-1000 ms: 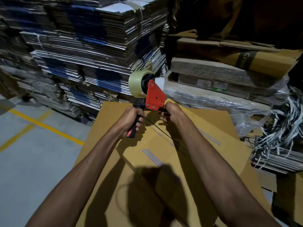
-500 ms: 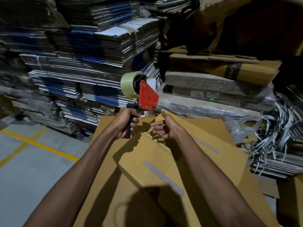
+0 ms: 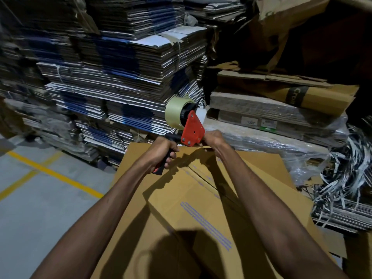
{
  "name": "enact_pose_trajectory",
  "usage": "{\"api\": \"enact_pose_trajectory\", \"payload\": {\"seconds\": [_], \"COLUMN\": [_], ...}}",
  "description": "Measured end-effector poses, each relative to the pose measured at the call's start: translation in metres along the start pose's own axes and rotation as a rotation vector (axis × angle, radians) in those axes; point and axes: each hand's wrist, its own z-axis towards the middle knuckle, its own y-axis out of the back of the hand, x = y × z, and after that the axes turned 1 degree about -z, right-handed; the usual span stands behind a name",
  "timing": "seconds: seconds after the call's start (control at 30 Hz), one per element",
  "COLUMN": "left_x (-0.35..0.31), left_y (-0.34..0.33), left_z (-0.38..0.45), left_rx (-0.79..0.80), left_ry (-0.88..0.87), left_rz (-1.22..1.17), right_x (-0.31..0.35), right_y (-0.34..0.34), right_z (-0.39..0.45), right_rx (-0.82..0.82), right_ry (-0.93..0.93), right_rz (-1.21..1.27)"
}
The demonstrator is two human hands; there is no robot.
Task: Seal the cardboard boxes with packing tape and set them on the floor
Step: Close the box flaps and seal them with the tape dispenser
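While left hand (image 3: 161, 154) grips red dispenser (image 3: 192, 129), corrugated box (image 3: 201, 218) below.

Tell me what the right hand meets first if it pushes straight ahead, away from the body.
Probably the plastic-wrapped cardboard bundle just beyond the box's far edge; the right hand points at it, though depth is unclear.

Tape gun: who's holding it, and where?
The left hand grips the tape gun by its black handle. The right hand is at its front end; what it pinches cannot be told.
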Motion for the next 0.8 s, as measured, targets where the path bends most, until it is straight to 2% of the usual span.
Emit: {"api": "enact_pose_trajectory", "payload": {"seconds": [0.1, 0.2, 0.4, 0.6, 0.73, 0.8], "left_x": [0.004, 0.005, 0.011, 0.019, 0.039, 0.046], "left_y": [0.001, 0.003, 0.0, 0.004, 0.019, 0.022], "left_z": [0.008, 0.014, 0.031, 0.04, 0.039, 0.042], "left_rx": [-0.011, 0.005, 0.017, -0.008, -0.008, 0.004], "left_ry": [-0.02, -0.022, -0.051, 0.013, 0.044, 0.048], "left_rz": [0.027, 0.023, 0.083, 0.048, 0.063, 0.045], "right_x": [-0.005, -0.017, -0.02, -0.016, -0.03, -0.033], "right_y": [0.007, 0.007, 0.007, 0.025, 0.049, 0.05], "right_z": [0.015, 0.03, 0.05, 0.087, 0.112, 0.122], "right_rx": [0.166, 0.2, 0.066, -0.228, -0.324, -0.32], "right_ry": [-0.093, -0.12, 0.085, 0.217, 0.189, 0.189], "right_rz": [0.053, 0.063, -0.064, -0.344, -0.452, -0.488]}}
